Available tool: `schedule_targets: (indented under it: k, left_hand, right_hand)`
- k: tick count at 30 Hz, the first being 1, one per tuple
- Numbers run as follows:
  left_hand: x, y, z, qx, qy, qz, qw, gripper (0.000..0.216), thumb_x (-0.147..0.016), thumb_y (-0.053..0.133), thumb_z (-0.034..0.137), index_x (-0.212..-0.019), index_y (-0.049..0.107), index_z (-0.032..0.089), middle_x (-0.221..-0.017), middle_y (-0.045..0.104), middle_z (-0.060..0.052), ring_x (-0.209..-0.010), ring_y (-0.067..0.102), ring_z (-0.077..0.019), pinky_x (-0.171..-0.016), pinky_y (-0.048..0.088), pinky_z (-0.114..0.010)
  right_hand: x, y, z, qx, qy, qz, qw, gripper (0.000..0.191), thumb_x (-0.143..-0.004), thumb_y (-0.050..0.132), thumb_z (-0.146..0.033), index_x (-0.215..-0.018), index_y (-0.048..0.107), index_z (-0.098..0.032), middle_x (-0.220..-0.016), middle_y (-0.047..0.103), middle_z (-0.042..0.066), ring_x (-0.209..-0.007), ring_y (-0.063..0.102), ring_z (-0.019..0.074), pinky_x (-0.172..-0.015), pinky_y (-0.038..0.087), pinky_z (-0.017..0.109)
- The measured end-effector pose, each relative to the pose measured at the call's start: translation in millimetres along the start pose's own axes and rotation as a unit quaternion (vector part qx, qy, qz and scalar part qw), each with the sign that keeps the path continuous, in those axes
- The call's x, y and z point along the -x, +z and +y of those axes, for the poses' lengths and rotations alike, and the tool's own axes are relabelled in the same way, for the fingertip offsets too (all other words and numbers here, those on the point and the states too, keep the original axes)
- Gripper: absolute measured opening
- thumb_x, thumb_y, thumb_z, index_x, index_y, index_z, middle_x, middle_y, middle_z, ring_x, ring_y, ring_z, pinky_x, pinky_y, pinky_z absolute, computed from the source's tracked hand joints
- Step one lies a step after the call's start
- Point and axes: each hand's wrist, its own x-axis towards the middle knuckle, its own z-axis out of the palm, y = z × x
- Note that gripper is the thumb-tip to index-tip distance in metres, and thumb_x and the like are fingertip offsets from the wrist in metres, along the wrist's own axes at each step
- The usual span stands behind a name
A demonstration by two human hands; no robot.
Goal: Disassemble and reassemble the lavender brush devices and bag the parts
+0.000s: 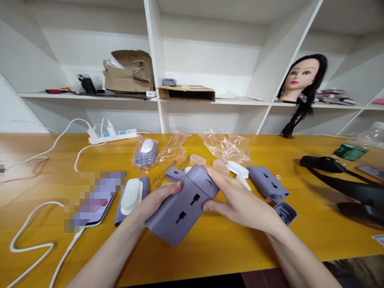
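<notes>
A purple plastic housing with two dark slots is held tilted above the front of the table. My left hand is closed around its left side, thumb on the upper face. At the top end sits a matching purple cap, which my right hand grips along its right side with thumb and fingers. Behind my hands lie a small purple bracket, metal springs and white brush pieces. To the right are a second slotted purple housing and a loose purple cap.
A purple part with a white brush top and a charging phone lie to the left. Clear plastic bags and a power strip sit farther back. A black strapped object occupies the right, below white shelves.
</notes>
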Motion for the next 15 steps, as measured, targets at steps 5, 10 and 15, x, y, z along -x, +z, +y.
schedule_targets:
  k: [5,10,15]
  left_hand:
    - [-1.6,-1.0,-1.4,0.002,-0.014,0.005,1.0,0.053,-0.059,0.067,0.065,-0.075,0.07,0.014,-0.068,0.067,-0.011,-0.06,0.058,-0.0225,-0.058,0.046,-0.035]
    - [-5.9,-6.8,-3.7,0.038,-0.081,-0.004,0.996,0.055,-0.057,0.067,0.066,-0.077,0.07,0.015,-0.069,0.069,-0.012,-0.068,0.063,-0.0265,-0.064,0.049,-0.037]
    - [-8.3,-9.8,-1.9,0.069,-0.113,-0.039,0.99,0.063,-0.059,0.064,0.068,-0.09,0.07,0.013,-0.071,0.071,-0.013,-0.067,0.066,-0.0292,-0.064,0.05,-0.041]
  right_hand:
    - [-0.7,0.7,0.1,0.008,0.009,-0.008,1.0,0.075,-0.081,0.063,-0.033,-0.145,0.025,-0.021,-0.143,0.043,0.011,-0.125,0.046,0.0297,-0.101,0.042,0.046]
    - [-3.5,0.4,-1.3,-0.024,0.013,-0.001,1.0,0.074,-0.079,0.064,-0.029,-0.144,0.028,-0.024,-0.142,0.044,0.01,-0.126,0.045,0.0284,-0.103,0.04,0.045]
    - [-7.7,-1.5,7.3,-0.136,-0.008,-0.004,0.991,0.088,-0.073,0.072,-0.027,-0.145,0.023,-0.03,-0.149,0.034,0.006,-0.136,0.03,0.0257,-0.113,0.025,0.046]
